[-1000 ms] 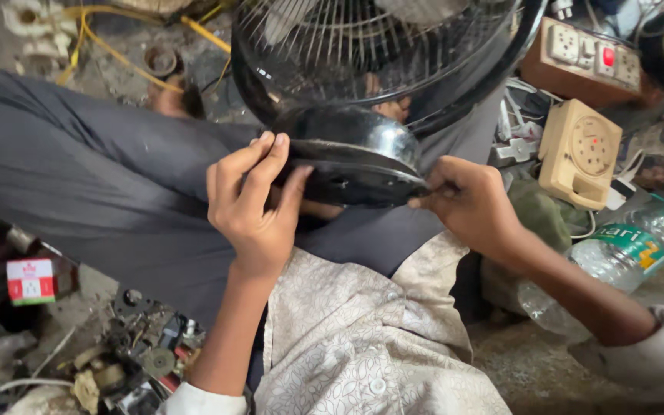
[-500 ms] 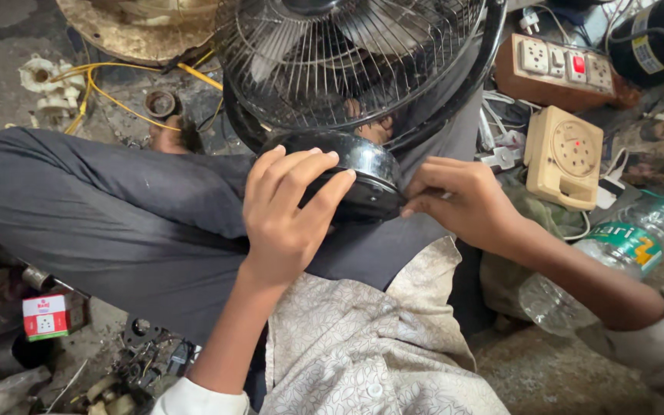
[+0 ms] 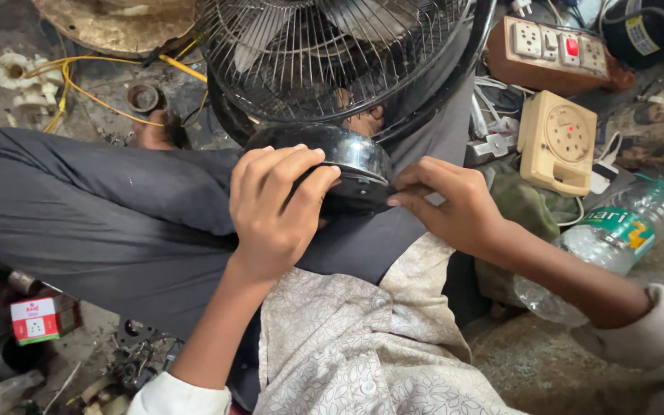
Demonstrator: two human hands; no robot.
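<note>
A black fan lies across my lap, its wire grille [image 3: 332, 54] pointing away from me and its glossy black motor housing [image 3: 351, 165] toward me. My left hand [image 3: 274, 207] wraps over the left side of the housing, fingers curled on its top. Against the housing's right edge rests my right hand [image 3: 451, 204], fingertips pinched together; whether it holds a small tool or part is hidden. My dark trouser leg [image 3: 94, 207] stretches out to the left under the fan.
A beige round-dial regulator box [image 3: 559, 142] and a brown switch-and-socket board [image 3: 555, 50] lie at the right, a plastic water bottle [image 3: 616, 230] beside them. Yellow wires [image 3: 78, 84] and a dusty round base sit at the top left. A small red-and-white box [image 3: 40, 319] lies at the lower left.
The fan has tilted, its housing moving up and nearer. My left hand has slid further over the housing's top. My right hand has shifted along the housing's right edge.
</note>
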